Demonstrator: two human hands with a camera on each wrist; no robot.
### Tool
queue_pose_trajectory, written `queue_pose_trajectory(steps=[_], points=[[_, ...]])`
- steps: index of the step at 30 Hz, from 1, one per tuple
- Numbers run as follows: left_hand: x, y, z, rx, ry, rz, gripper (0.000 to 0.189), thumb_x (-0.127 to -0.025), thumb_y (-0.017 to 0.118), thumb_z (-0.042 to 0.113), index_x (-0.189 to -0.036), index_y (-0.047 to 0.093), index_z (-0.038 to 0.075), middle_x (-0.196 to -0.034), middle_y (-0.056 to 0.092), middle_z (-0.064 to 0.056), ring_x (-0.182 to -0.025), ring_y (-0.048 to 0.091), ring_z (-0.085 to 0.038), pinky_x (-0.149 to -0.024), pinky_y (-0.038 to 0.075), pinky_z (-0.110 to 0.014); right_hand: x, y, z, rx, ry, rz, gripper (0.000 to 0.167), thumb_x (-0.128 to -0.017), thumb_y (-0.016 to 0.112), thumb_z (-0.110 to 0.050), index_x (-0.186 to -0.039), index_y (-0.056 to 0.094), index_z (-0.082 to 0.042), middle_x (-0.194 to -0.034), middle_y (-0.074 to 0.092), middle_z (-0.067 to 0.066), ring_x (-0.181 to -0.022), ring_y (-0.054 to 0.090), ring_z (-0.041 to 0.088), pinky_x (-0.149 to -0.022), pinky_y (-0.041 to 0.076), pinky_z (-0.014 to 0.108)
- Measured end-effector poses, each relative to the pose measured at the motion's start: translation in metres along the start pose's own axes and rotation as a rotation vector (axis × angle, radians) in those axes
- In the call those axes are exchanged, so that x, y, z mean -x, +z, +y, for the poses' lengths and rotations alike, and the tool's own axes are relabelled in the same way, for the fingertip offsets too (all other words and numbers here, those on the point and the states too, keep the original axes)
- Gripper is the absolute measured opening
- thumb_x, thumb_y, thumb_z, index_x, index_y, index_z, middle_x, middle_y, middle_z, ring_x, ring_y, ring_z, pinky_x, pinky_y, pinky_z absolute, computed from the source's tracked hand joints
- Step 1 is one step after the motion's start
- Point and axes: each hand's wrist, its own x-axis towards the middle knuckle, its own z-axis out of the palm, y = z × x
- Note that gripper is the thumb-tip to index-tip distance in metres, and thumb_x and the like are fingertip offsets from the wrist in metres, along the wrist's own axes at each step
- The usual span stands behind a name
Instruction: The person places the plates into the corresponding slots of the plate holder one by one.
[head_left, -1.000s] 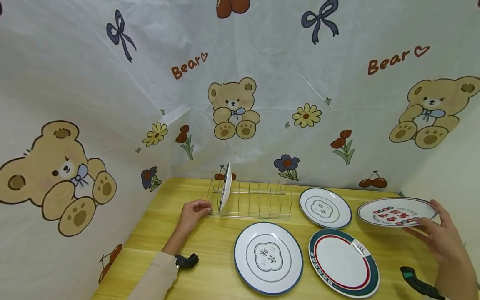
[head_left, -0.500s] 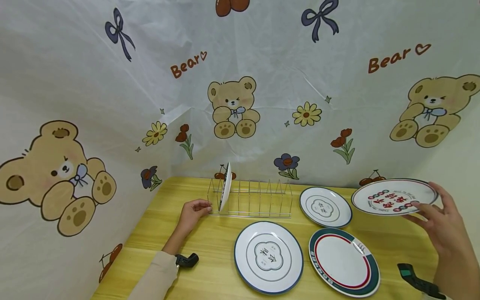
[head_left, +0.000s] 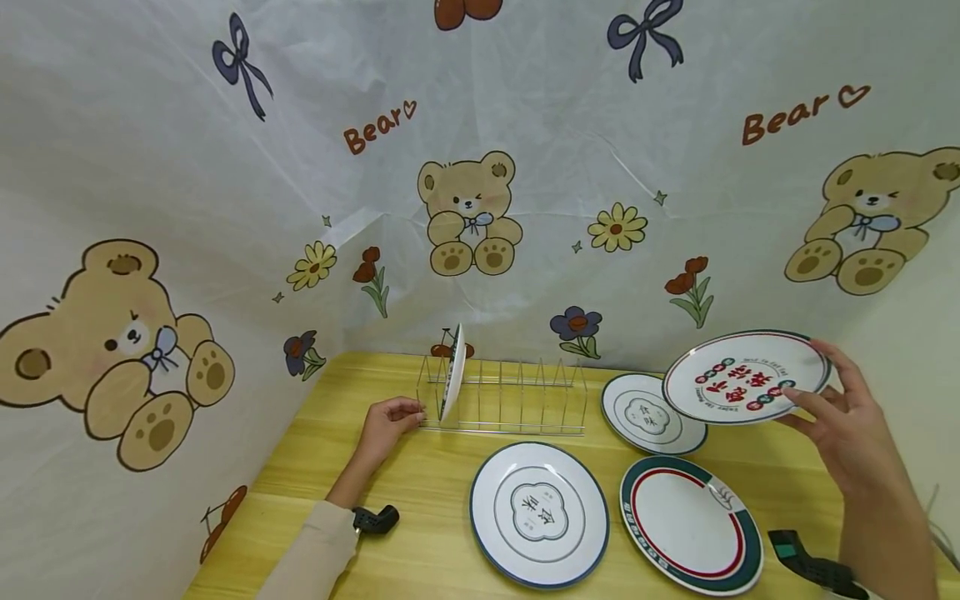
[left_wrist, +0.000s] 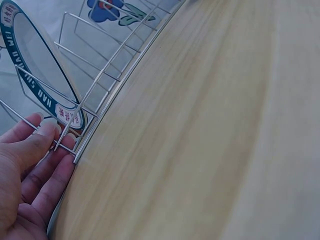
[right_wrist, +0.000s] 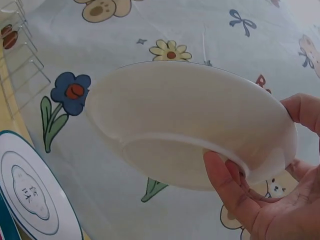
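At the left end of a wire plate rack [head_left: 501,431], my left hand [head_left: 386,425] pinches the end wire between thumb and fingers. One plate [head_left: 453,375] stands upright in the rack's left part; in the left wrist view its green patterned rim [left_wrist: 37,90] shows close to my fingertips. My right hand [head_left: 847,417] grips the right edge of a white plate [head_left: 742,379] with red characters, thumb on its face and fingers beneath. That plate is raised and tilted, overlapping a smaller plate behind it. The right wrist view shows its plain white underside [right_wrist: 185,100].
On the wooden table [head_left: 420,517] lie a blue-rimmed plate [head_left: 540,533] in front of the rack, a green-and-red-rimmed plate [head_left: 686,529] to its right, and a smaller blue-rimmed plate [head_left: 633,408] right of the rack. A bear-printed cloth [head_left: 525,100] hangs behind.
My right hand has lifted the red-lettered plate and carried it left, tipping its face more toward me. My left hand stays on the rack's end.
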Motion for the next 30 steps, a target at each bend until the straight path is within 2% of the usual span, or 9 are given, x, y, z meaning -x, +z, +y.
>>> queue_pose_trajectory(steps=[11, 16, 20, 23, 30], points=[[-0.001, 0.001, 0.002, -0.01, 0.005, 0.003, 0.018, -0.089, 0.077, 0.004, -0.106, 0.074, -0.005, -0.104, 0.073, -0.022, -0.091, 0.073, -0.027, -0.076, 0.062, -0.03, -0.004, 0.051, 0.002, 0.09, -0.02, -0.091, 0.074, -0.099, 0.049, 0.014, -0.161, 0.026, -0.018, -0.133, 0.038, 0.009, -0.104, 0.064, 0.012, -0.077, 0.061, 0.024], [0.0, -0.001, 0.001, -0.021, -0.005, 0.006, 0.018, -0.09, 0.075, 0.0, -0.107, 0.074, -0.006, -0.106, 0.072, -0.024, -0.092, 0.073, -0.031, -0.077, 0.063, -0.032, -0.001, 0.078, 0.003, 0.141, -0.014, -0.124, 0.075, -0.098, 0.052, 0.015, -0.161, 0.027, -0.017, -0.13, 0.034, 0.011, -0.107, 0.056, 0.016, -0.079, 0.061, 0.024], [0.001, -0.002, 0.001, -0.02, 0.004, 0.011, 0.019, -0.09, 0.075, 0.001, -0.107, 0.074, -0.006, -0.107, 0.072, -0.025, -0.093, 0.072, -0.036, -0.077, 0.063, -0.034, 0.002, 0.097, 0.003, 0.159, -0.002, -0.158, 0.076, -0.098, 0.054, 0.013, -0.161, 0.027, -0.02, -0.132, 0.035, 0.011, -0.108, 0.056, 0.016, -0.081, 0.06, 0.024], [0.0, -0.001, 0.001, -0.02, 0.013, 0.004, 0.02, -0.09, 0.077, 0.003, -0.107, 0.074, -0.006, -0.106, 0.072, -0.024, -0.093, 0.073, -0.035, -0.077, 0.063, -0.032, 0.004, 0.112, 0.001, 0.187, 0.017, -0.17, 0.076, -0.098, 0.056, 0.01, -0.161, 0.028, -0.023, -0.134, 0.037, 0.012, -0.108, 0.06, 0.014, -0.083, 0.06, 0.023], [0.0, -0.001, 0.001, -0.02, 0.035, 0.004, 0.016, -0.089, 0.078, 0.003, -0.103, 0.075, -0.004, -0.102, 0.074, -0.02, -0.088, 0.074, -0.026, -0.075, 0.062, -0.029, 0.002, 0.15, -0.004, 0.377, 0.115, -0.202, 0.077, -0.1, 0.064, -0.007, -0.161, 0.026, -0.032, -0.137, 0.046, 0.018, -0.107, 0.067, 0.009, -0.084, 0.06, 0.025]])
